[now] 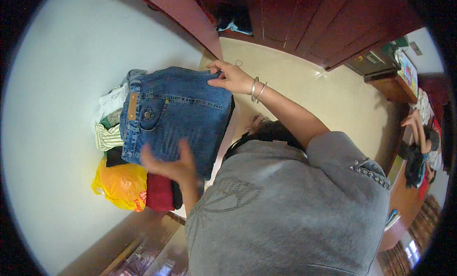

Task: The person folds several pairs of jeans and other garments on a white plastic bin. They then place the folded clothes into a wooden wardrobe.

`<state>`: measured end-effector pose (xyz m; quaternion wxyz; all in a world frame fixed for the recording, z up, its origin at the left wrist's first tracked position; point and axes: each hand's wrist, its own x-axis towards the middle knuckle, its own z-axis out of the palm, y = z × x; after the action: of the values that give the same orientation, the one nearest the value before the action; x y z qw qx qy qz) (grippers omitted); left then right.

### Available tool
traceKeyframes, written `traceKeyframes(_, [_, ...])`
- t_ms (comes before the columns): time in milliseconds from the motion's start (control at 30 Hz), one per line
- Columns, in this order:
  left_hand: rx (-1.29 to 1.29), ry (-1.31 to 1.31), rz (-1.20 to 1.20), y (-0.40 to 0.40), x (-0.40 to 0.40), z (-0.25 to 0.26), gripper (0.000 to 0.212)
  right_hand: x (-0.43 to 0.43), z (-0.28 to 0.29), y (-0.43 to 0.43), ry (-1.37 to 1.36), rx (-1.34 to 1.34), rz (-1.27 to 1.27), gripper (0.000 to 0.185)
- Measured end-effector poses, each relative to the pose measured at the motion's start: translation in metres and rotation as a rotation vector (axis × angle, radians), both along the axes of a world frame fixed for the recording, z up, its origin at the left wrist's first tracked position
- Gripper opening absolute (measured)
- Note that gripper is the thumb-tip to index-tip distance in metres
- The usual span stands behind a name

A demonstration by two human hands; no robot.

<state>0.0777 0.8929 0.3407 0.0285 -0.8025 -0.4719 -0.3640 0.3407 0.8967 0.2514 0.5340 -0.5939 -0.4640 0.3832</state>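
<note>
Folded blue denim jeans [185,115] lie on top of a stack of clothes, with the waistband and a tan leather patch turned to the left. My right hand [230,76], with bangles at the wrist, touches the upper right corner of the jeans, thumb and fingers apart. Over their lower part is my left hand [171,163], blurred, fingers spread and nothing in it. A yellow plastic bag [123,185] sits beside the stack. Below the jeans show dark red cloth [160,192], striped cloth [109,136] and white cloth [113,101].
Past the pale floor [292,76] stands a dark red panelled cabinet [296,22], with dark items in an opening. At the right are a dark box [373,61] bearing writing, a wooden unit [410,195] and heaped clothes [416,165] with shapes like bare limbs, too small to tell.
</note>
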Motion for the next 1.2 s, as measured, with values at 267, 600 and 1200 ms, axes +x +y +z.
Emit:
traceKeyframes(267, [-0.162,0.676,-0.259,-0.02,0.064,-0.051,0.099,0.002,-0.04,-0.014,0.229,0.037,-0.306,0.029])
traceKeyframes(600, [-0.386,0.451,-0.311,0.0,0.051,-0.015,0.091,-0.032,-0.106,-0.07,0.767,-0.359,0.183,0.026])
traceKeyframes(1200, [-0.372,0.293,-0.32,-0.007,0.039,-0.003,0.093,-0.061,-0.089,-0.071,0.799,-0.257,0.157,0.042])
